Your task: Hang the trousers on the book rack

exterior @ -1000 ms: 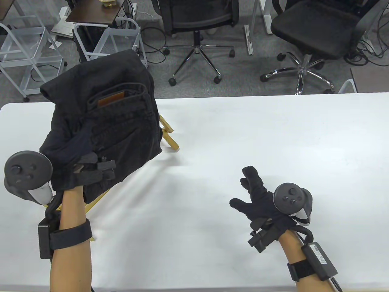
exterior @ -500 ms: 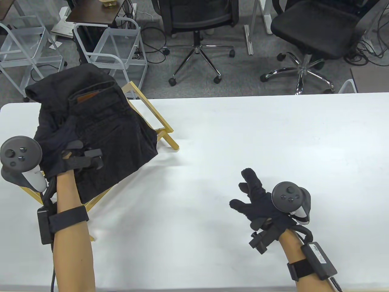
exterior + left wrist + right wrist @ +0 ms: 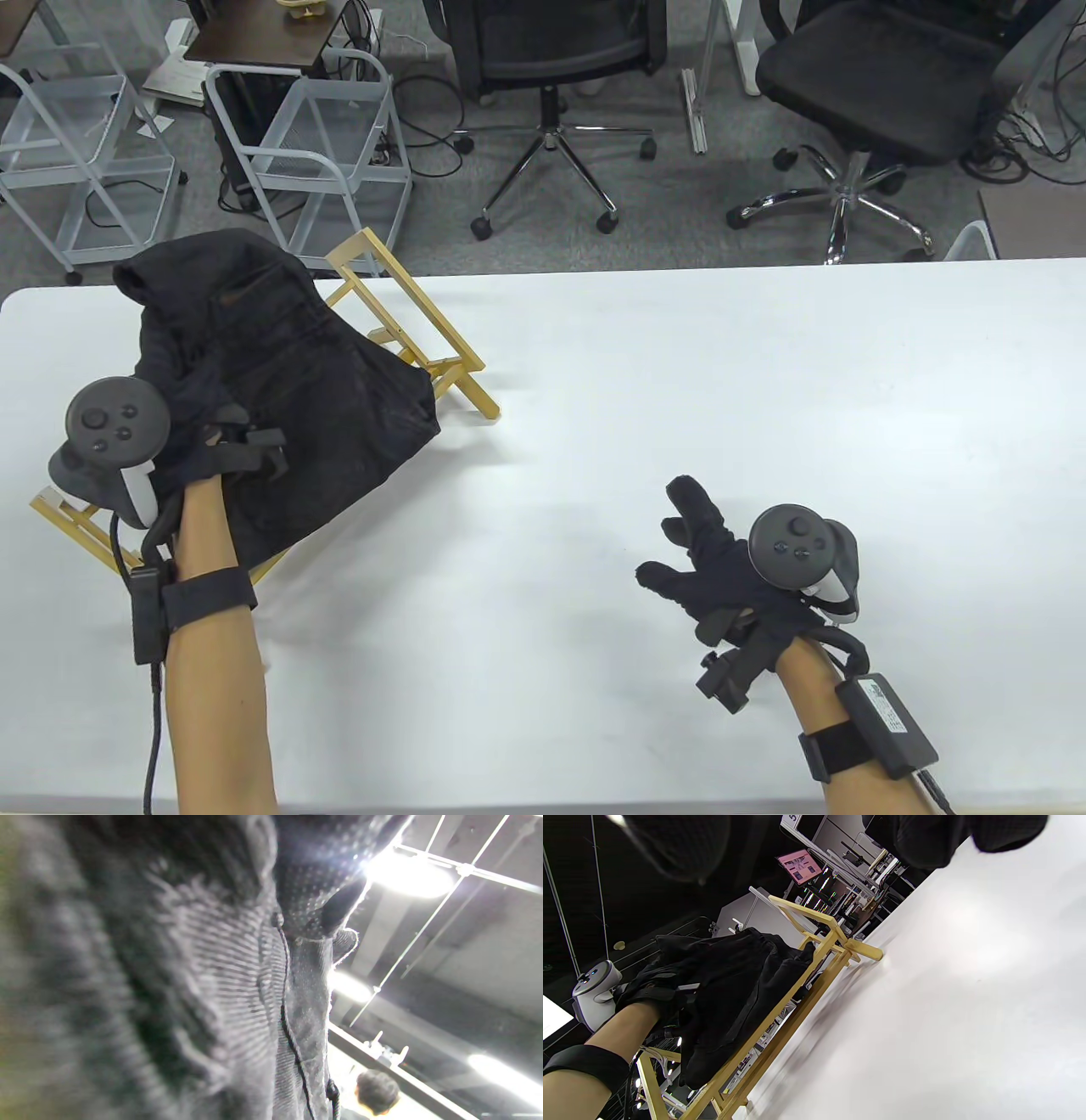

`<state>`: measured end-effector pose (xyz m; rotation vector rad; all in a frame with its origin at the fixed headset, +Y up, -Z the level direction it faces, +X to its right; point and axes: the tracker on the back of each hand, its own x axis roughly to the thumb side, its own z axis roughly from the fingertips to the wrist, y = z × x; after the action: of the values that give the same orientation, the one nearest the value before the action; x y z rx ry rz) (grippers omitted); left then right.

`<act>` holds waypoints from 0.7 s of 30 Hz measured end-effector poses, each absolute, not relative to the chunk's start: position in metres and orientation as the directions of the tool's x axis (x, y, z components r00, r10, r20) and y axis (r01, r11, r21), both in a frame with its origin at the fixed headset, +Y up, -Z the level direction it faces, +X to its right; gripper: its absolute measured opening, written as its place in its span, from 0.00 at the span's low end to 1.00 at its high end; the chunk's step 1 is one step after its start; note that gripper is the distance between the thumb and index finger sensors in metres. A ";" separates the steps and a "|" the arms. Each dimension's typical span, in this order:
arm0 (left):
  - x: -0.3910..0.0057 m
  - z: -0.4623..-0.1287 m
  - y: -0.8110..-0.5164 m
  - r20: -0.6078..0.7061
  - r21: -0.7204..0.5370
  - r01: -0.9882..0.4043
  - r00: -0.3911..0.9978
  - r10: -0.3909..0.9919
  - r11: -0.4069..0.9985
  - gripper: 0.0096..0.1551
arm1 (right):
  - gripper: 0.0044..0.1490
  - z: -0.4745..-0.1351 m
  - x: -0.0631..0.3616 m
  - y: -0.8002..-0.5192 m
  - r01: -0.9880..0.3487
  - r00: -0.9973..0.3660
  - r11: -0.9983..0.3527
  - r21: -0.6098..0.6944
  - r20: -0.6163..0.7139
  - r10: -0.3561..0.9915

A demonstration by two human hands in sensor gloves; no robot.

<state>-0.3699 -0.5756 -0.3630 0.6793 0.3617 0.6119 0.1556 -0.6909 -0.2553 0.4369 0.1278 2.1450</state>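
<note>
Black trousers (image 3: 288,382) lie draped over a yellow wooden book rack (image 3: 469,388) at the table's left end. My left hand (image 3: 216,437) grips the trousers at their near side, its fingers buried in the cloth. The left wrist view is filled with blurred dark fabric (image 3: 169,984) right against the camera. My right hand (image 3: 689,543) hovers open and empty over the table's right half, fingers spread. The right wrist view shows the rack (image 3: 814,980) from the side with the trousers (image 3: 734,984) hanging over its sloped frame.
The white table (image 3: 679,365) spreads between the hands. Beyond its far edge stand two black office chairs (image 3: 551,51) (image 3: 882,76) and two white wire carts (image 3: 314,127) (image 3: 68,144). The rack's near foot (image 3: 59,514) reaches toward the table's left edge.
My left hand has lowered the trousers down and back onto the rack. The rack's top frame, hidden before, now shows. My right hand has barely moved.
</note>
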 end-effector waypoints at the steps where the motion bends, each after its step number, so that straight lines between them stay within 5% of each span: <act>1: -0.370 -0.364 -0.578 -0.118 0.671 -0.399 0.775 0.621 0.625 0.35 | 0.67 -0.255 0.155 -0.691 -0.776 -0.520 -0.578 0.253 0.262 0.813; 15: -0.378 -0.364 -0.607 -0.303 0.588 -0.338 0.750 0.588 0.735 0.34 | 0.67 -0.256 0.152 -0.691 -0.768 -0.518 -0.579 0.273 0.266 0.813; 21: -0.383 -0.363 -0.607 -0.559 0.405 -0.352 0.635 0.533 0.844 0.34 | 0.67 -0.256 0.151 -0.691 -0.766 -0.517 -0.580 0.278 0.271 0.812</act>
<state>-0.3829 -0.6071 -0.3635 0.2700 0.7220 0.5123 0.1506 -0.6911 -0.2558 0.4648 0.1517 2.1437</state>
